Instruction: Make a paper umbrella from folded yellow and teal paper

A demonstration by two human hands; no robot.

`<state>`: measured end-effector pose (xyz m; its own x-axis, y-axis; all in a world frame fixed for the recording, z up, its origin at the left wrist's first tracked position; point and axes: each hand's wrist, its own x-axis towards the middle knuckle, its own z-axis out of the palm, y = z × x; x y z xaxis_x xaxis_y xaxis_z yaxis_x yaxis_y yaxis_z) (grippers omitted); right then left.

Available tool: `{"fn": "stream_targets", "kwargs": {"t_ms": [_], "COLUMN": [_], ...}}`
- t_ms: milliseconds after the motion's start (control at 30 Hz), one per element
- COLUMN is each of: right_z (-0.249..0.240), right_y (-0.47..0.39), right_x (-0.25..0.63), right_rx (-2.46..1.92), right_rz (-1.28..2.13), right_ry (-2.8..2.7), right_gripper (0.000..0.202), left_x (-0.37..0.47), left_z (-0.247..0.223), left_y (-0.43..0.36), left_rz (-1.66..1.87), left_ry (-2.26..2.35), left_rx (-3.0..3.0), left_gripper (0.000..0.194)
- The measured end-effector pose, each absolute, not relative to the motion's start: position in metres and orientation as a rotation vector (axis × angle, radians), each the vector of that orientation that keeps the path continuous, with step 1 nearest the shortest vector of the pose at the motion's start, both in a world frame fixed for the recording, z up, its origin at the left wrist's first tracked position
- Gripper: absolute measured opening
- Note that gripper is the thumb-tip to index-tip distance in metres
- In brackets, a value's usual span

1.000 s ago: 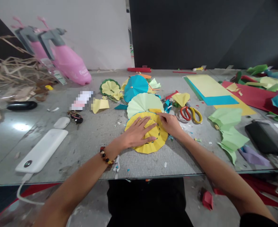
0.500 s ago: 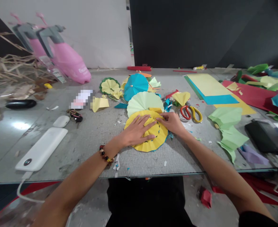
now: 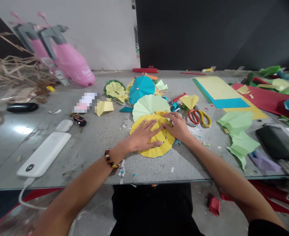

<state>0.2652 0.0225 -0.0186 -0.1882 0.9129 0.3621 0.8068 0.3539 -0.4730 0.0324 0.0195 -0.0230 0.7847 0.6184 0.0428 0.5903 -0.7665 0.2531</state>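
Note:
A round, pleated yellow paper disc with slits cut in it lies on the table, and a blue edge peeks out from beneath it. My left hand rests flat on the disc with the fingers spread. At the disc's upper right, my right hand has its fingers bent, with thumb and fingertips closed at the paper; the exact contact is partly hidden. Just behind is a pleated light green paper disc, with a small folded yellow strip by my right fingertips. Beyond it stands a blue pleated disc.
Scissors lie right of my right hand. Coloured paper sheets and crumpled green paper are farther right. On the left are a white power bank, keys and pink spray bottles. Paper scraps litter the table.
My right fingers have shifted slightly and spread over the disc's upper edge, the index finger reaching farther forward and left. My left hand stays flat in place.

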Motion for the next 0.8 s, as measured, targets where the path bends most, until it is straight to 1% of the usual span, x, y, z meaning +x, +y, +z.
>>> {"fn": "stream_targets", "kwargs": {"t_ms": [100, 267, 367, 533, 633, 700, 800], "right_z": [-0.018, -0.017, -0.016, -0.016, -0.014, -0.011, -0.007], "right_y": [0.021, 0.021, 0.023, 0.028, 0.030, 0.030, 0.031], "right_x": [0.263, 0.263, 0.265, 0.268, 0.270, 0.271, 0.272], "right_rx": [-1.466, -1.395, -1.385, -1.373, -1.289, -1.259, -1.218], "right_rz": [0.281, 0.451, 0.577, 0.767, 0.878, 0.953, 1.029], "right_ry": [-1.995, -1.851, -1.747, -1.633, -1.464, -1.310, -1.120], "right_gripper": [0.041, 0.042, 0.044, 0.038, 0.047, 0.055, 0.060], "left_x": [0.033, 0.033, 0.033, 0.024, 0.017, 0.014, 0.014], "left_z": [-0.023, -0.021, -0.021, -0.026, -0.028, -0.025, -0.018], "left_y": [0.019, 0.018, 0.019, 0.034, 0.046, 0.051, 0.052], "left_rz": [0.186, 0.234, 0.325, 0.705, 0.838, 0.937, 1.086], "left_ry": [0.948, 0.949, 0.992, 1.479, 1.618, 1.637, 1.528], "left_rx": [2.741, 2.717, 2.712, 2.567, 2.432, 2.349, 2.186], "left_gripper": [0.085, 0.079, 0.077, 0.085, 0.082, 0.077, 0.056]}}
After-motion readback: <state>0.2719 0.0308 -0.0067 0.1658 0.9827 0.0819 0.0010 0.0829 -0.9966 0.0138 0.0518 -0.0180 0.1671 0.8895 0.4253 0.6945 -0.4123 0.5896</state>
